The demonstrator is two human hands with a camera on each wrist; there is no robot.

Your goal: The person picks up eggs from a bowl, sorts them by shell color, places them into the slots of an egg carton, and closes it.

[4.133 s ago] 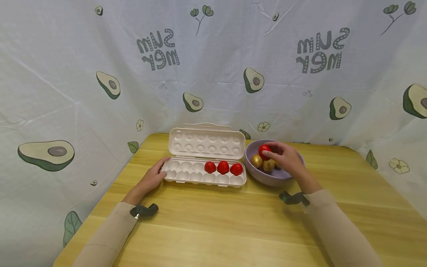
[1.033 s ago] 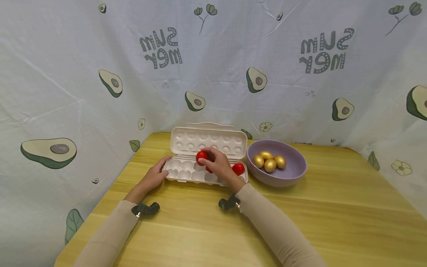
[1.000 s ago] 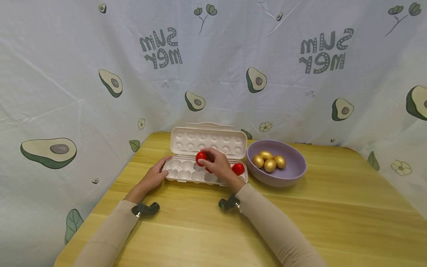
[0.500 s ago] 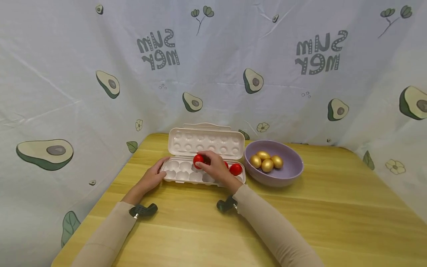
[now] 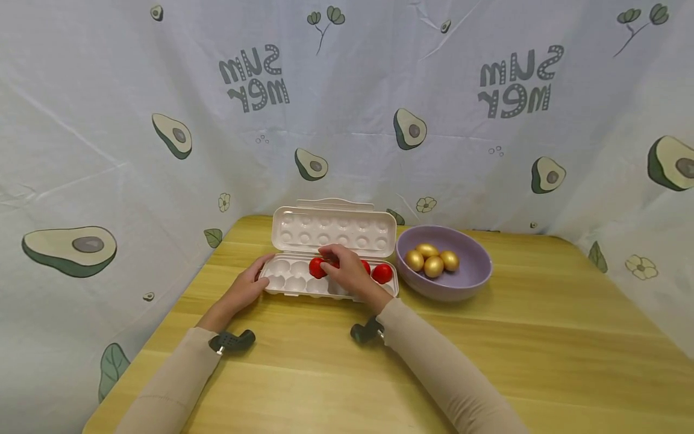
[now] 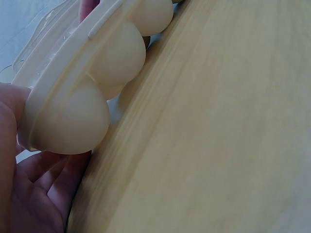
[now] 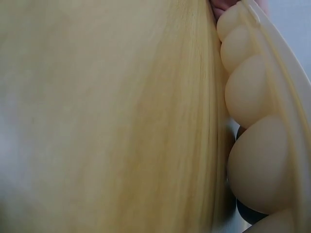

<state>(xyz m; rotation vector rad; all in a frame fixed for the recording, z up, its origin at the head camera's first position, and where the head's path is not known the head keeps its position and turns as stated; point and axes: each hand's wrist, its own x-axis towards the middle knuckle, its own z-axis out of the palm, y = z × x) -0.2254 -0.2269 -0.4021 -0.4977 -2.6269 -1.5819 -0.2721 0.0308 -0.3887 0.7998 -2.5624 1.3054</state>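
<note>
In the head view, a pale plastic egg carton [image 5: 303,288] lies open with its lid raised at the back. My left hand [image 5: 246,290] grips its left end; in the left wrist view the thumb is at the rim and the fingers [image 6: 65,182] are low beside the end cup. My right hand [image 5: 349,272] reaches over the back row, thumb and fingertips at a red egg [image 5: 317,267], which sits low at a back-row cup. More red eggs are to its right, such as the rightmost red egg [image 5: 382,273]; the hand partly hides the others.
A purple bowl [image 5: 474,274] stands close to the carton's right end, with several gold eggs [image 5: 434,266] inside. Both rest on a wooden table [image 5: 303,374]. A printed curtain [image 5: 358,132] hangs just behind and at the sides.
My right hand took a red egg from the bowl and carried it left over the carton. In the last second the egg moved down and slightly left. My left hand keeps its place.
</note>
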